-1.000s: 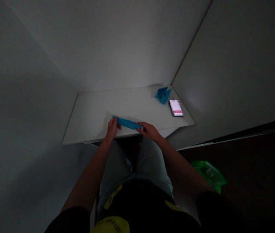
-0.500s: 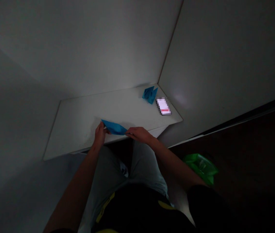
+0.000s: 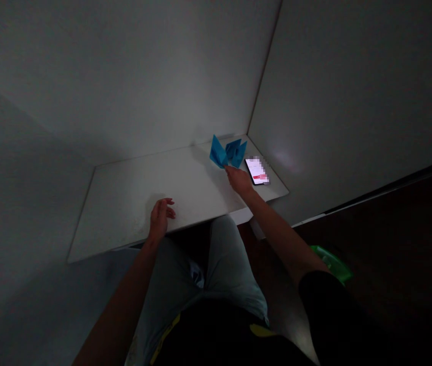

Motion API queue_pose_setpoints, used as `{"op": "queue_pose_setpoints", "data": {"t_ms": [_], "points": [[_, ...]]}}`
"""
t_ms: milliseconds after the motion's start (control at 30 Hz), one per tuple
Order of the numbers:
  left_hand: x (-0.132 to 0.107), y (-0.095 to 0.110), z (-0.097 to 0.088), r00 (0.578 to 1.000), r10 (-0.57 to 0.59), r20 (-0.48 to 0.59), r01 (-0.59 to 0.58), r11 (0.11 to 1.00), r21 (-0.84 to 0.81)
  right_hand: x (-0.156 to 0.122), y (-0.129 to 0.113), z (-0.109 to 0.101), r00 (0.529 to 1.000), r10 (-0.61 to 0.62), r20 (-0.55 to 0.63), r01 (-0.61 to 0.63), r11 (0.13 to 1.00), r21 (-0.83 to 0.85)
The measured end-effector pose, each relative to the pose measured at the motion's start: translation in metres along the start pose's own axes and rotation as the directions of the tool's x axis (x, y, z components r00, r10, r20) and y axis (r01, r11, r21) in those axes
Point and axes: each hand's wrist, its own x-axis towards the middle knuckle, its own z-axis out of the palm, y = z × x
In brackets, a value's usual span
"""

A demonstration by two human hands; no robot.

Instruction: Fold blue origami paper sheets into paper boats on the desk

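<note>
On the white corner desk (image 3: 132,193), the right hand (image 3: 239,180) pinches a folded blue paper piece (image 3: 218,152) at one o'clock; the left hand (image 3: 159,218) rests open, empty.

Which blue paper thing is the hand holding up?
The nearer, left one, the folded blue paper pinched by the right hand and raised. The other blue paper piece sits behind it in the table's corner, untouched.

White counter (image 3: 132,203) across the middle of the frame, set into a corner of pale walls. Lit phone (image 3: 256,171) flat near the counter's right end. Green object (image 3: 332,263) on the dark floor, lower right.
</note>
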Motion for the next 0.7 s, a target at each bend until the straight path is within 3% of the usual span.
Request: {"op": "queue_pose_setpoints", "data": {"t_ms": [133,333,533,633,700], "points": [[0.0,0.002,0.0,1.0,-0.018,0.016,0.018,1.0,0.016,0.028,-0.005,-0.011,0.988,0.081,0.131,-0.063,0.988,-0.14],[0.0,0.003,-0.001,0.999,-0.028,0.032,0.028,0.999,0.016,0.053,-0.011,-0.008,0.974,0.144,0.175,-0.122,0.984,-0.127],[-0.001,0.002,-0.001,0.999,-0.016,0.039,0.015,1.0,0.023,0.049,-0.003,-0.008,0.992,0.122,0.037,-0.121,0.992,-0.03],[-0.001,0.003,-0.001,0.999,-0.014,0.049,0.013,1.0,0.021,0.042,0.012,-0.009,0.98,0.193,-0.048,-0.194,0.981,-0.018],[-0.002,0.003,-0.001,0.998,-0.009,0.056,0.008,1.0,0.016,0.04,0.021,-0.009,0.971,0.235,-0.046,-0.238,0.969,-0.063]]}}
